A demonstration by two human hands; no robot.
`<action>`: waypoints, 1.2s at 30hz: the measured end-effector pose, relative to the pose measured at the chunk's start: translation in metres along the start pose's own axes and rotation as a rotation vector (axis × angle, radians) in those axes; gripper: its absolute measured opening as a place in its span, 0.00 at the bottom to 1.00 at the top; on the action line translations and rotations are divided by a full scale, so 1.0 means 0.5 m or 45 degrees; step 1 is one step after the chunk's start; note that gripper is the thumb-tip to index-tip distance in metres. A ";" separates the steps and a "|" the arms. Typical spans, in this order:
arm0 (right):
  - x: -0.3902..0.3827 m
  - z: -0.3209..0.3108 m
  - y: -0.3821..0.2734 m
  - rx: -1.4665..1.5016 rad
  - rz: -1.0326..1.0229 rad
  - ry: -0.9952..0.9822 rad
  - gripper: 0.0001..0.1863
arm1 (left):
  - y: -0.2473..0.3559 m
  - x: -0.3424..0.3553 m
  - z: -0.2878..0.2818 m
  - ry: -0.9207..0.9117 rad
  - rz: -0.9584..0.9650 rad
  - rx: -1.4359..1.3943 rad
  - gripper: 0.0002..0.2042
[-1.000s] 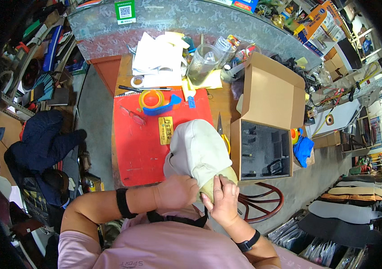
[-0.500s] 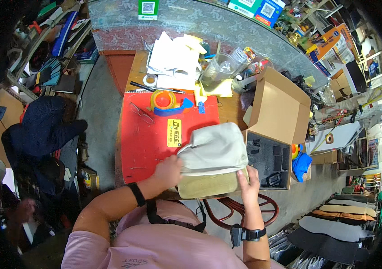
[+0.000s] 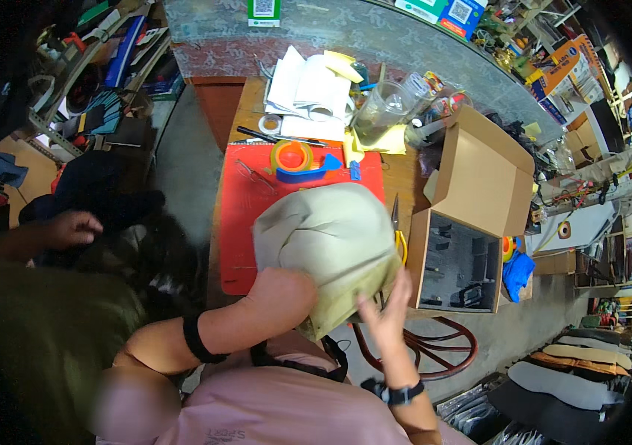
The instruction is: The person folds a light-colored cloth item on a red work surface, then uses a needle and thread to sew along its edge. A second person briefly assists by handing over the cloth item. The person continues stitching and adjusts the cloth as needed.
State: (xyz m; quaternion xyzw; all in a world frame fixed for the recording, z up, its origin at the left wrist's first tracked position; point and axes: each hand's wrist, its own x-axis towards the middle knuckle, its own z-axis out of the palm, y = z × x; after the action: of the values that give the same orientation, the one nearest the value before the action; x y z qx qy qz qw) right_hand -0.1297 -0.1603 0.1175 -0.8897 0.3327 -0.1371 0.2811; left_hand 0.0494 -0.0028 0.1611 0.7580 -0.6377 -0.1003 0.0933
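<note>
A pale grey fabric cover [image 3: 331,222] with an olive-beige lower panel is held in front of me, puffed out and wrinkled, over the near part of the red mat [image 3: 238,245]. Against its lower left side my left hand [image 3: 286,289] is closed on the cloth; the fingertips are hidden. My right hand [image 3: 388,308] holds the lower right edge, thumb on the olive-beige face and fingers along the side, slightly blurred. Beyond the cover lie yellow tape [image 3: 291,156], a blue plastic piece [image 3: 308,173] and small scissors [image 3: 255,176]. Yellow-handled scissors [image 3: 402,245] lie just right of it.
An open cardboard box [image 3: 421,259] with grey foam stands on the right. Papers [image 3: 305,93] and a clear plastic cup [image 3: 381,107] sit at the back. Another person's hand [image 3: 74,228] reaches in from the left. A dark red round-framed stool [image 3: 434,348] is below the table.
The cover has tilted and bulged, hiding the yellow card on the mat. My left hand has moved inward, and the right has shifted along the edge. Another person has come in at the left.
</note>
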 end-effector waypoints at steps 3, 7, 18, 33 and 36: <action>-0.082 0.026 -0.080 0.143 -0.064 -0.612 0.55 | -0.002 -0.005 -0.011 -0.202 -0.082 0.050 0.06; -0.076 0.047 -0.076 0.449 0.014 -0.514 0.54 | 0.001 0.002 -0.021 -0.279 -0.014 -0.015 0.05; -0.009 -0.021 -0.114 0.187 -0.121 -0.455 0.43 | 0.020 0.078 -0.091 -0.251 0.225 -0.225 0.07; 0.128 -0.052 -0.083 1.194 0.803 -0.467 0.26 | -0.053 -0.041 0.007 0.137 -0.443 -0.355 0.17; 0.112 -0.049 -0.084 1.164 0.921 -0.446 0.31 | -0.020 -0.019 0.039 0.280 -0.443 -0.373 0.19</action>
State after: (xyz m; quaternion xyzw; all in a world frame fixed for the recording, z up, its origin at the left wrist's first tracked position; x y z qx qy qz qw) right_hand -0.0774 -0.1817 0.1653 -0.5186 0.4702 -0.0133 0.7140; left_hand 0.0520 0.0083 0.1399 0.8411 -0.4624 -0.1231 0.2522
